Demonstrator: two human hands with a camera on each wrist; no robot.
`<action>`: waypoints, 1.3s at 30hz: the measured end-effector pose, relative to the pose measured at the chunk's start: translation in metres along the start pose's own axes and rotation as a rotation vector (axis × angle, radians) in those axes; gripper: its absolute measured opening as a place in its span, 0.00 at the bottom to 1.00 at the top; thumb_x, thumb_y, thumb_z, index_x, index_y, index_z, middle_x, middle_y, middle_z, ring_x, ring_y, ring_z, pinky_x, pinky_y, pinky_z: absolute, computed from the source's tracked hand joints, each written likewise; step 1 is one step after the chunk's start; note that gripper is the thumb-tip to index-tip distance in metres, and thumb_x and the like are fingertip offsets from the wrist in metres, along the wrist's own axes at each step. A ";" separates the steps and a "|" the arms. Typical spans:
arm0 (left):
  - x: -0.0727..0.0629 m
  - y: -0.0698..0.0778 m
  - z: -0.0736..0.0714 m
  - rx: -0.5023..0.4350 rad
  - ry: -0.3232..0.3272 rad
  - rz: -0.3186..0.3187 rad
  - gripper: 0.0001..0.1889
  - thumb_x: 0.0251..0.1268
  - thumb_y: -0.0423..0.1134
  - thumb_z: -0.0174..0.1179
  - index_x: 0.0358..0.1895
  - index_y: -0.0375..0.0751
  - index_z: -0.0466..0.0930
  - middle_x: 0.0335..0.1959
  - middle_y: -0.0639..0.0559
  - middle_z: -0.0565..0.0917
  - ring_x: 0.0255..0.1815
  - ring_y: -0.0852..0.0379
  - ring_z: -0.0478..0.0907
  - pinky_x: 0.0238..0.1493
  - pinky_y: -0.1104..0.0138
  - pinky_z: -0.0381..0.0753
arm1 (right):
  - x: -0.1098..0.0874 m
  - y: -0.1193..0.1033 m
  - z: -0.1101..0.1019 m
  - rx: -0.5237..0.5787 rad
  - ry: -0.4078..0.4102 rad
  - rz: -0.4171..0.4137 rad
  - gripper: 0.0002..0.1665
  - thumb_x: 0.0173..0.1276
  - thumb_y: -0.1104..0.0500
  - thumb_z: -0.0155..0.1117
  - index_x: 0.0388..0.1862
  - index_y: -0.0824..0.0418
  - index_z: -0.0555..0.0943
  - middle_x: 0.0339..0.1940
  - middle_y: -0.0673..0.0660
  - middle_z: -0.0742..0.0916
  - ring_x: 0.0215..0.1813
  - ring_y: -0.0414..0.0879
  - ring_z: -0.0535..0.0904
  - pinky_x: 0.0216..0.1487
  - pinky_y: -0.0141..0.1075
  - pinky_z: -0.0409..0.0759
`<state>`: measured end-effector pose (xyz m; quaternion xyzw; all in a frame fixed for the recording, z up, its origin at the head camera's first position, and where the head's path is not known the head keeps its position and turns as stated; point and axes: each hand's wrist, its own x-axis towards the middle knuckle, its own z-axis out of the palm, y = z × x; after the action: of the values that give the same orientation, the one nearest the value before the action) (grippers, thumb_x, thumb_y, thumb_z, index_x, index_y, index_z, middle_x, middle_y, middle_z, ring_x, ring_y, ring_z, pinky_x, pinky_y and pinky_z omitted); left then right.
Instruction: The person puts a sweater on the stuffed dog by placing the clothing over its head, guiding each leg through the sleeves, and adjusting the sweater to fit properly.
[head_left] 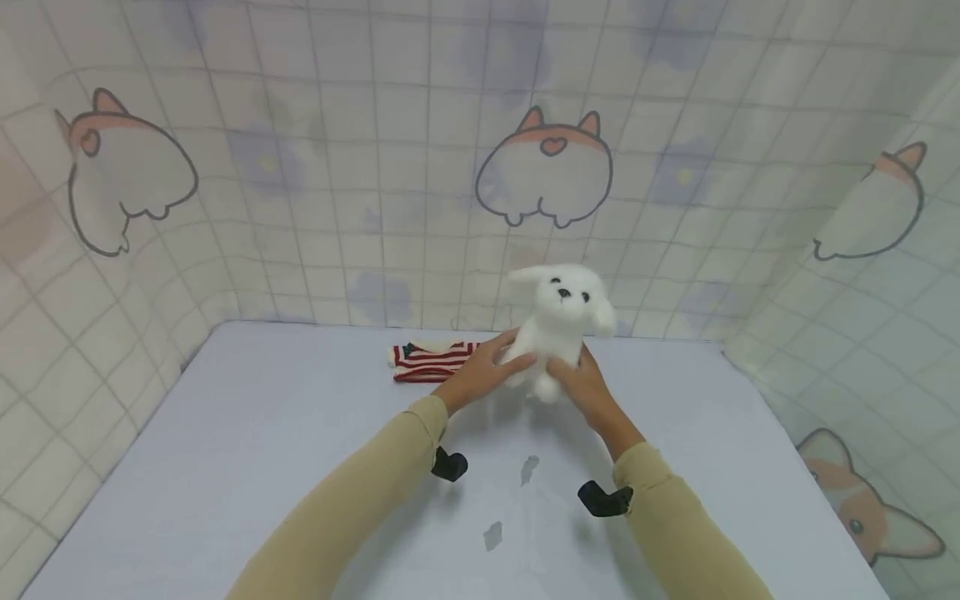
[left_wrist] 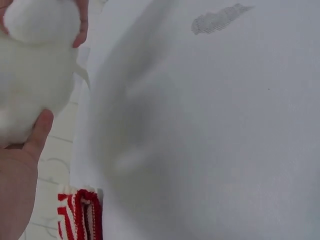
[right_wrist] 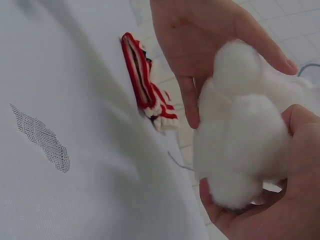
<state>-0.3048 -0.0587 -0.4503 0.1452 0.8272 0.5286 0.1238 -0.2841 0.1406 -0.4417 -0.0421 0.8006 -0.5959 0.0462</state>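
A white plush dog (head_left: 558, 333) with floppy ears and dark eyes is held above the table near its far edge, its face toward me. My left hand (head_left: 486, 367) grips one side of its body, thumb across the front. On the other side my right hand (head_left: 592, 392) holds the lower body, its thumb also in front. In the right wrist view the plush dog's rounded paws (right_wrist: 252, 135) show between both hands. Just beyond my left hand lies a folded red-and-white striped knit garment (head_left: 431, 363), partly hidden by that hand.
The white table (head_left: 285, 433) has two grey patches (head_left: 529, 469) on its surface. A checked cloth (head_left: 405, 167) with corgi drawings hangs behind the table and along both sides. Black wrist mounts (head_left: 604, 500) stick out from both sleeves.
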 end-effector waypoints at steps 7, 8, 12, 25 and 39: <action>-0.003 -0.004 -0.008 -0.061 -0.017 -0.063 0.47 0.49 0.77 0.56 0.74 0.70 0.52 0.77 0.58 0.56 0.78 0.52 0.53 0.73 0.47 0.59 | -0.002 0.000 -0.001 -0.064 0.021 0.037 0.30 0.70 0.45 0.55 0.68 0.55 0.69 0.60 0.60 0.79 0.56 0.50 0.75 0.54 0.38 0.75; -0.004 -0.004 -0.009 -0.056 -0.011 -0.062 0.47 0.50 0.76 0.56 0.75 0.69 0.52 0.77 0.57 0.57 0.77 0.52 0.54 0.73 0.47 0.59 | -0.003 -0.001 -0.001 -0.071 0.021 0.040 0.31 0.70 0.44 0.55 0.68 0.56 0.70 0.60 0.60 0.79 0.56 0.50 0.76 0.53 0.38 0.76; -0.005 -0.006 -0.011 -0.047 0.001 -0.044 0.46 0.55 0.73 0.56 0.76 0.61 0.53 0.76 0.54 0.60 0.76 0.51 0.58 0.72 0.49 0.61 | -0.005 -0.005 -0.002 -0.076 0.014 0.033 0.34 0.69 0.39 0.58 0.67 0.56 0.73 0.60 0.59 0.81 0.56 0.51 0.78 0.52 0.41 0.79; -0.007 -0.011 -0.017 -0.041 -0.036 0.091 0.39 0.59 0.58 0.64 0.73 0.68 0.57 0.74 0.59 0.64 0.76 0.52 0.59 0.73 0.49 0.60 | -0.008 0.004 -0.004 -0.098 -0.077 -0.015 0.41 0.65 0.42 0.64 0.73 0.55 0.64 0.69 0.59 0.76 0.70 0.54 0.71 0.70 0.53 0.68; -0.005 -0.027 -0.010 0.073 -0.105 0.077 0.44 0.61 0.44 0.65 0.77 0.61 0.48 0.78 0.53 0.55 0.78 0.48 0.52 0.76 0.50 0.53 | -0.011 0.030 0.001 -0.159 -0.072 -0.025 0.44 0.61 0.56 0.71 0.73 0.56 0.61 0.73 0.58 0.70 0.75 0.55 0.63 0.73 0.51 0.63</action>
<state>-0.3063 -0.0799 -0.4701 0.2091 0.8320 0.4941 0.1413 -0.2739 0.1496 -0.4702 -0.0771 0.8428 -0.5289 0.0639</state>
